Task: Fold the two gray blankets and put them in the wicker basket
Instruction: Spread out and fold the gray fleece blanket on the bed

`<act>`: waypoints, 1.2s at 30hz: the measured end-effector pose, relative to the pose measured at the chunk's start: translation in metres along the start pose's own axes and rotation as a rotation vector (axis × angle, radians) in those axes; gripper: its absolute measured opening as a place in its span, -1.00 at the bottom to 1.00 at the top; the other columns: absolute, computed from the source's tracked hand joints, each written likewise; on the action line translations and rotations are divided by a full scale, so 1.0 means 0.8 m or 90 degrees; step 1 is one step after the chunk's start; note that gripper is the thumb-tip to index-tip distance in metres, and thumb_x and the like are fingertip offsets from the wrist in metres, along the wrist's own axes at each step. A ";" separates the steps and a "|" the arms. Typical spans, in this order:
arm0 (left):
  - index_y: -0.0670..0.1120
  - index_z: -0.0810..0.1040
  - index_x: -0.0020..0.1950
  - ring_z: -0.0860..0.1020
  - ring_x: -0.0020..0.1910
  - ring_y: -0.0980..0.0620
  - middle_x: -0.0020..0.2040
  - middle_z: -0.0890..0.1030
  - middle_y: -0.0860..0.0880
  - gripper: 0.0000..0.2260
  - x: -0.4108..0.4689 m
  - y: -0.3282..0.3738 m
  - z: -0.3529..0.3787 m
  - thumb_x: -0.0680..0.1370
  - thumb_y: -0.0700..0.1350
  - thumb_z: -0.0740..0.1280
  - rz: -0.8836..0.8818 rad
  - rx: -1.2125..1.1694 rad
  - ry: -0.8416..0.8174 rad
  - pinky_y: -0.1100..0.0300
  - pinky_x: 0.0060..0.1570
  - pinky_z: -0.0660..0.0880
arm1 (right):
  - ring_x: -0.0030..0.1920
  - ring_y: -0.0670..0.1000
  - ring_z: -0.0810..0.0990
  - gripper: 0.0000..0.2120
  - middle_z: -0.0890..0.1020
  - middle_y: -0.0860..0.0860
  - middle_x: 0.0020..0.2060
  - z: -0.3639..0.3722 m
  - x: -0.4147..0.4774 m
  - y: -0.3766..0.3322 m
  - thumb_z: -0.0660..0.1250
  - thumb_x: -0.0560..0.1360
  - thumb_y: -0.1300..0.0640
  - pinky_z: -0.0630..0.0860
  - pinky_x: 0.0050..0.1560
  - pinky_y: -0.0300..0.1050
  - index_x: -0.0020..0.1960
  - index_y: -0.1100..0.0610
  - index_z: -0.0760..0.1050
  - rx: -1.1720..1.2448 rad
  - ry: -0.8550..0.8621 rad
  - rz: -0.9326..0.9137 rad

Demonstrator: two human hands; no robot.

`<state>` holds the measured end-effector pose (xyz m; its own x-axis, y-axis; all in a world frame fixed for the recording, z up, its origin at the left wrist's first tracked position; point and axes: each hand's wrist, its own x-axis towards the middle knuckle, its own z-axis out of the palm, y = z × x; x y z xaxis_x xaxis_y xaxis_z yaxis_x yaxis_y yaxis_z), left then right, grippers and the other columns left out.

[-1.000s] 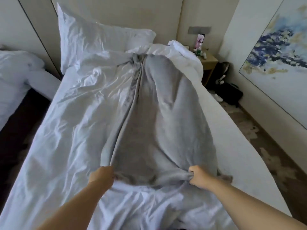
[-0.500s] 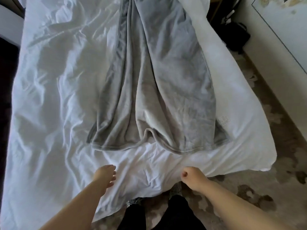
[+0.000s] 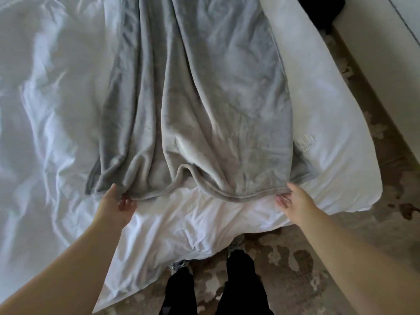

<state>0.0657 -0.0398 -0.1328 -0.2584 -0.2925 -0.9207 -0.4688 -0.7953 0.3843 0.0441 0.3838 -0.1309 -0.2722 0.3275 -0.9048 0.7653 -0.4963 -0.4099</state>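
Gray blanket [image 3: 193,110] laid lengthwise on a white duvet [image 3: 56,110], wavy stitched hem nearest.
Plush, velvety fleece bunched into long soft folds over crumpled cotton. Left hand [image 3: 116,203] at the near-left corner, right hand [image 3: 293,198] at the near-right, thumbs on the hem, fingers curled just beneath; pinched or not, cannot tell. Half a second ago, both short of the hem; now touching it.

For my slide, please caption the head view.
Left hand and right hand at the near hem of a gray blanket on a bed.
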 end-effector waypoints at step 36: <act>-0.17 0.63 -0.13 0.64 -0.24 -0.02 -0.20 0.65 -0.13 -0.40 -0.402 0.084 0.165 0.54 0.31 0.08 0.318 0.348 -0.676 0.15 -0.24 0.55 | -0.12 -0.16 0.66 -0.85 0.70 -0.10 -0.18 0.156 -0.433 -0.099 0.47 0.36 0.09 0.55 -0.09 -0.26 -0.09 -0.08 0.60 -0.368 -0.444 -0.764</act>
<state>0.0059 0.0713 0.1979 -0.9264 0.2699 -0.2627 -0.3452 -0.3298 0.8787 0.0047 0.2091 0.2007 -0.9749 -0.2221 -0.0143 -0.0343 0.2135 -0.9763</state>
